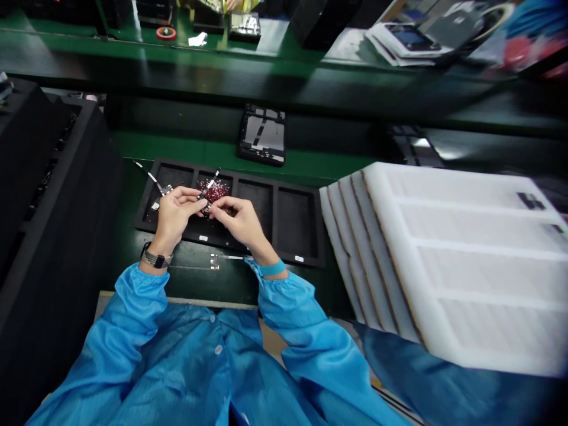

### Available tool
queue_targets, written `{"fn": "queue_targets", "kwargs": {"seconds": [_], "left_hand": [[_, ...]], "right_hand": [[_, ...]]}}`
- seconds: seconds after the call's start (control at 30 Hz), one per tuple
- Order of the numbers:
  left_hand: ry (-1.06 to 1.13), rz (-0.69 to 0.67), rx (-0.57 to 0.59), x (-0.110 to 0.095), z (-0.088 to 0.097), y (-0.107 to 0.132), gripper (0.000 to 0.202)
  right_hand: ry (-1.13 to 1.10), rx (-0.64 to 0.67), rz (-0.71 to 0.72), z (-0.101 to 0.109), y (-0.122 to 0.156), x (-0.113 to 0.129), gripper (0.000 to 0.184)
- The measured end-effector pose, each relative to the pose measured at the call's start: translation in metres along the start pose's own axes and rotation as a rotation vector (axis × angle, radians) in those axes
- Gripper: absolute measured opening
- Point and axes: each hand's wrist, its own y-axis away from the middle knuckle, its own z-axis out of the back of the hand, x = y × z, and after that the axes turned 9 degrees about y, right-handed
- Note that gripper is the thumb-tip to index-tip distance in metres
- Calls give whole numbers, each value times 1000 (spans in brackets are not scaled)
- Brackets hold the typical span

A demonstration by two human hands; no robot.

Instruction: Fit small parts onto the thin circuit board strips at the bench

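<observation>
My left hand (174, 214) pinches a small dark circuit board with a narrow flex strip (211, 182) that sticks up past the fingertips. Finger and thumb of my right hand (239, 220) are closed at the board's near end; whether they grip the board or a tiny part on it is hidden. Both hands hover over a black foam tray (266, 244) with several compartments. One compartment holds a heap of tiny red and silver parts (216, 189). Beside my left fingers lies another board with a flex strip (153, 179). A thin flex piece (215, 261) rests between my wrists, below the tray.
Stacked white foam trays (394, 248) stand at the right, and tall black foam blocks (75, 177) at the left. Behind the tray lies an opened tablet-like device (263, 135). A green shelf (199, 65) crosses the back, bearing a tape roll (165, 34). Another person's hand (232, 5) shows beyond.
</observation>
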Motion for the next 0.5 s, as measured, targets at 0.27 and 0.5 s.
{"fn": "queue_targets", "kwargs": {"seconds": [0.27, 0.5], "left_hand": [[-106, -98, -30, 3, -1, 3, 34], [-24, -5, -4, -2, 1, 1, 40]], "right_hand": [[14, -6, -37, -2, 0, -3, 31], [-16, 10, -2, 2, 1, -2, 37]]}}
